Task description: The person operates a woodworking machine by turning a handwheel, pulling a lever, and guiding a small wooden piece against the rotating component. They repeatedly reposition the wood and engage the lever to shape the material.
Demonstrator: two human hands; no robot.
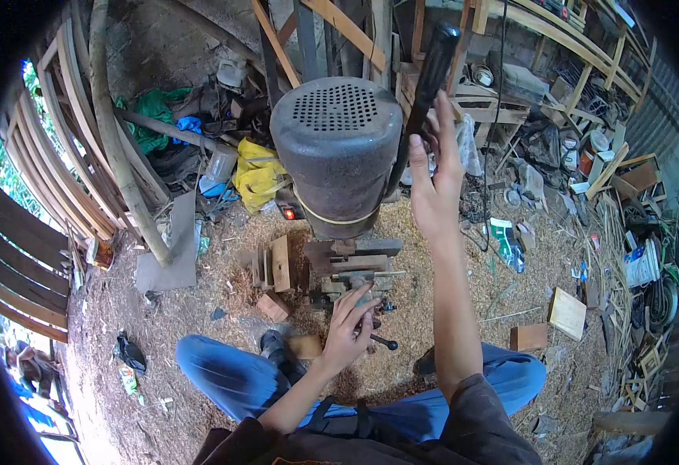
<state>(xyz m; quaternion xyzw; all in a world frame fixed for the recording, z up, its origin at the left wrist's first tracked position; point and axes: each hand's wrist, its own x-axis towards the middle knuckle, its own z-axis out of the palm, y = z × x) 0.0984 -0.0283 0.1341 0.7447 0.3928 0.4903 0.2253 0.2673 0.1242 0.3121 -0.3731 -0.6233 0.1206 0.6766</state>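
Sawdust and wood shavings (463,310) cover the floor, with bent wooden strips (64,147) leaning at the left and cluttered scraps of wood (634,356) along the right. One yellow bag (256,172), one green sheet (149,124) and one blue piece of plastic (190,125) lie on the far left side.

One dark machine (337,155) stands upright at the centre, its round top pierced with many small holes; one red light (289,213) glows on its left side. One long dark handle (435,66) rises at its right. Under the machine is one clamp assembly (355,279), with one black ball knob (391,344) on a short rod at its near right.

Two loose blocks sit right of the person's knees: one pale block (567,313) and one brown block (528,337). One reddish block (273,307) lies left of the clamp assembly.

Two bare hands show. The right hand (438,174) is open, fingers extended and thumb apart, beside the lower part of the handle and not closed around it; whether it touches is unclear. The left hand (349,329) reaches over the near side of the clamp assembly, fingers loosely bent and slightly apart; whether it grasps any part cannot be told.
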